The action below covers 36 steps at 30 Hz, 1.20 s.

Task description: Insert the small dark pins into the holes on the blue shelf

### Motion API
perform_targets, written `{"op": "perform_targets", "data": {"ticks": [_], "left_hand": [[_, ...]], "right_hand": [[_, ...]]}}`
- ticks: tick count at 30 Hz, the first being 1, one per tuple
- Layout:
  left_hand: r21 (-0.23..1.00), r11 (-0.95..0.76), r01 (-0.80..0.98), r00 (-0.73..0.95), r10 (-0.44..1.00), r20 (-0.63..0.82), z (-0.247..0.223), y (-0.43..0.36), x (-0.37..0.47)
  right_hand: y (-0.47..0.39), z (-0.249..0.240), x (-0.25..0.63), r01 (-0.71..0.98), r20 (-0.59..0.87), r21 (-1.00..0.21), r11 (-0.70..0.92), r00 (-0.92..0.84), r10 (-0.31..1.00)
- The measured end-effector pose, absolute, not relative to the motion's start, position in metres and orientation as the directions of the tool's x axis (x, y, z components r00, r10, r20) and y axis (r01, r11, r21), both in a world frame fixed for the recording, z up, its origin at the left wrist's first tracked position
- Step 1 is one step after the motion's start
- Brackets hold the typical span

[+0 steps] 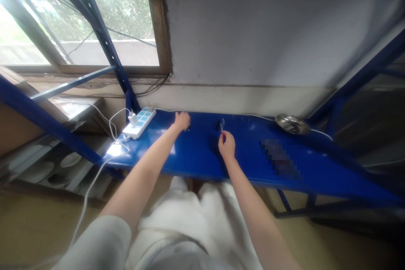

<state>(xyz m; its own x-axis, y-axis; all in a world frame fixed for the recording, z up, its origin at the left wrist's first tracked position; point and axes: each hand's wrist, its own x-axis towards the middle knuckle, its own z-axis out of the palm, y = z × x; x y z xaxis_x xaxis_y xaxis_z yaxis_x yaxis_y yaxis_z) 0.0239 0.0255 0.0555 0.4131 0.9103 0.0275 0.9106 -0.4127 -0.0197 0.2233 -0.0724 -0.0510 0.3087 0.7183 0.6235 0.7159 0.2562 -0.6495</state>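
Near the back edge of the blue tabletop (202, 152), my left hand (182, 121) rests low with its fingers curled downward. Several tiny pale bits (188, 129) lie beside its fingers; whether anything is between the fingertips is hidden. My right hand (227, 145) pinches the lower end of a small strand of clear beads (222, 124), thumb against finger. Just left of that strand is a small dark patch (217, 125), too blurred to name. More faint small bits (245, 120) are scattered to the right of the strand.
On the left stands a white power strip (141, 123) with a plug in it and a white cable trailing down. A shiny metal bowl (291, 124) sits at the back right. A pixelated dark object (280, 158) lies in front of it. Blue rack posts (107, 42) rise at both ends.
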Motion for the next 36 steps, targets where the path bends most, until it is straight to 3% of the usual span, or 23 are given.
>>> {"op": "perform_targets", "data": {"ticks": [9, 12, 18, 23, 29, 36], "left_hand": [[0.042, -0.403, 0.914, 0.402, 0.915, 0.045, 0.053, 0.028, 0.021], [0.103, -0.404, 0.909, 0.393, 0.913, 0.110, 0.057, 0.026, 0.026], [0.157, -0.609, 0.778, 0.554, 0.782, 0.287, 0.057, 0.007, 0.058], [0.142, -0.694, 0.706, 0.667, 0.719, 0.196, 0.035, -0.013, 0.089], [0.149, -0.622, 0.768, 0.617, 0.782, 0.085, 0.012, -0.017, 0.113], [0.158, -0.582, 0.798, 0.579, 0.813, 0.070, 0.001, -0.006, 0.127]], "right_hand": [[-0.073, -0.051, 0.223, 0.722, 0.630, -0.642, 0.259, 0.303, 0.715], [-0.073, -0.051, 0.223, 0.730, 0.640, -0.631, 0.263, 0.297, 0.709], [-0.070, -0.056, 0.226, 0.753, 0.673, -0.597, 0.276, 0.282, 0.684], [-0.068, -0.057, 0.227, 0.753, 0.672, -0.600, 0.270, 0.291, 0.681], [-0.068, -0.056, 0.226, 0.739, 0.647, -0.627, 0.247, 0.318, 0.693], [-0.069, -0.054, 0.226, 0.720, 0.622, -0.654, 0.231, 0.339, 0.705]]}}
